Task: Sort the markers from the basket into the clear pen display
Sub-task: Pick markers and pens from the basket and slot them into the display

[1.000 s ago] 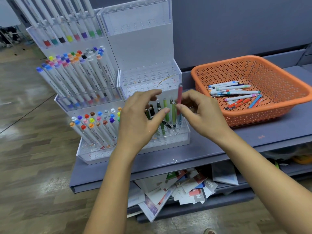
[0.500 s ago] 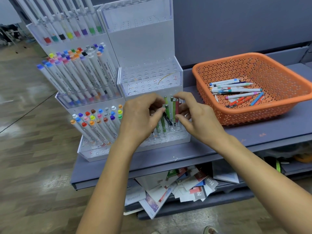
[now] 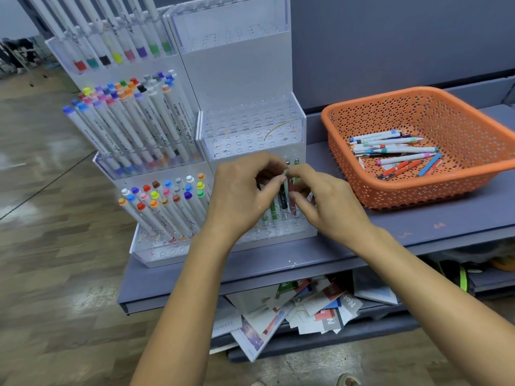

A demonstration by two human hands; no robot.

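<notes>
So from the head cam: both hands are bunched together at the centre of the frame, over the bottom tier of the clear pen display (image 3: pixel 278 232). The right hand (image 3: pixel 331 201) has its grip pinched on a red marker (image 3: pixel 291 197), thumb and forefinger on the barrel. The marker stands upright in the tier, just beside a dark pen (image 3: pixel 283 196) and a green one (image 3: pixel 273 211), so I'd guess it's being seated in its hole. The left hand (image 3: pixel 242 196) is curled over the tops of the neighbouring pens, probably to keep them from tipping. Whether its grip actually pinches one I can't tell, since the fingers hide it. The rest of the markers (image 3: pixel 395 149) lie loose in the orange basket (image 3: pixel 418 190) at the right of the frame, within easy reach on the same grey shelf (image 3: pixel 418 227). The rack at the left (image 3: pixel 145 126) is already packed, while the tier above the hands looks empty, so plenty to go.
</notes>
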